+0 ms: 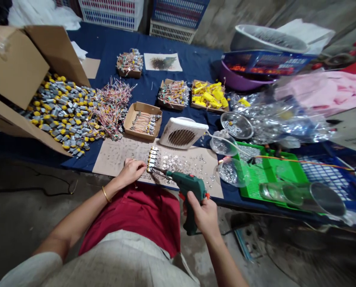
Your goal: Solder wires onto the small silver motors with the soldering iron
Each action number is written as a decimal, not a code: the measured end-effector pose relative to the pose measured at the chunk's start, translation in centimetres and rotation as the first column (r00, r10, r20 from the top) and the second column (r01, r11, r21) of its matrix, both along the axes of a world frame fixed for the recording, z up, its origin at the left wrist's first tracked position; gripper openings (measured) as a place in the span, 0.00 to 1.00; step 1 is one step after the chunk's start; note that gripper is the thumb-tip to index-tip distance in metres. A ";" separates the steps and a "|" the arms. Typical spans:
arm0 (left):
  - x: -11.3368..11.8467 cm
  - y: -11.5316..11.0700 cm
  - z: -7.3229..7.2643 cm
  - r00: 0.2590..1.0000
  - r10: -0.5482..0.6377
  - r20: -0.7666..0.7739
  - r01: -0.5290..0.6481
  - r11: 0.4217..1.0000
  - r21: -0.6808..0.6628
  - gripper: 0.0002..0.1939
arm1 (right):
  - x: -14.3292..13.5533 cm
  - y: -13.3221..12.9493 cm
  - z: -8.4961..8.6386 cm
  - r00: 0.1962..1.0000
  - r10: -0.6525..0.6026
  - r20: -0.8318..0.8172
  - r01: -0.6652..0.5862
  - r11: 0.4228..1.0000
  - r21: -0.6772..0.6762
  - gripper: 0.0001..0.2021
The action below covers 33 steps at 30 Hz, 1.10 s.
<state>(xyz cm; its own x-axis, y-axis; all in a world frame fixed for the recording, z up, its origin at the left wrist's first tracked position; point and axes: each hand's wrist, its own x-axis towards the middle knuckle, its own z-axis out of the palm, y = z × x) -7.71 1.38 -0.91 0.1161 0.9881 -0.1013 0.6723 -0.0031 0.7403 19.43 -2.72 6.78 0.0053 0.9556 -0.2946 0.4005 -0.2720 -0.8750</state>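
My right hand point(206, 215) is wrapped round the handle of a green pistol-grip soldering gun point(188, 185) with red buttons. Its thin tip points left and reaches the near end of a row of small motors point(152, 157) with white and yellow ends. Beside that same end, my left hand point(131, 170) rests low over the cardboard sheet point(109, 159), fingers drawn together; what they pinch, if anything, is too small to make out. Small metal pieces point(180, 163) lie scattered to the right of the row.
A white vented fan box point(183, 133) stands behind the row. Left, motors point(64, 111) spill from a large carton point(13, 63) beside wired parts point(113, 103). Small boxes hold wired motors point(173, 93) and yellow casings point(209, 95). Right are bowls point(230, 172) and a green tray point(255, 179).
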 end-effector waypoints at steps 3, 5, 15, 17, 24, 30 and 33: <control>0.4 0.1 -0.1 1.000 0.005 -0.015 -0.005 1.000 0.009 0.09 | 0.5 1.0 -0.1 0.997 0.067 0.036 -0.067 0.998 0.008 0.29; 0.5 0.1 -0.1 1.000 0.015 -0.025 -0.015 1.000 0.008 0.09 | 1.0 1.4 -0.2 0.992 0.100 0.073 -0.102 0.994 0.025 0.29; 0.8 0.1 0.2 0.998 0.045 -0.037 -0.045 0.999 -0.006 0.07 | 0.9 2.3 0.7 0.954 0.251 0.164 -0.269 0.959 0.093 0.28; 0.8 0.1 0.3 0.998 0.046 -0.037 -0.047 0.999 -0.007 0.07 | 0.8 2.4 0.8 0.950 0.256 0.180 -0.276 0.956 0.100 0.27; 0.8 0.2 0.1 0.998 0.052 -0.034 -0.052 0.999 -0.013 0.07 | 0.8 2.6 0.8 0.938 0.277 0.208 -0.304 0.946 0.113 0.27; 0.8 0.2 0.0 0.998 0.052 -0.039 -0.052 0.999 -0.004 0.07 | 0.9 2.6 0.8 0.939 0.265 0.218 -0.294 0.950 0.110 0.27; 0.9 0.3 0.1 0.998 0.052 -0.043 -0.052 0.999 0.004 0.07 | 1.2 2.5 1.0 0.959 0.220 0.177 -0.241 0.965 0.107 0.26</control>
<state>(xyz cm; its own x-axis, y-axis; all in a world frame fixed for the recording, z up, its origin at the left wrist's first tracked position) -6.84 1.64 -0.83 0.0605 0.9929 -0.1026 0.7030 0.0306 0.7105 20.60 -0.22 7.74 -0.1815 0.9658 -0.1852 0.5785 -0.0474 -0.8143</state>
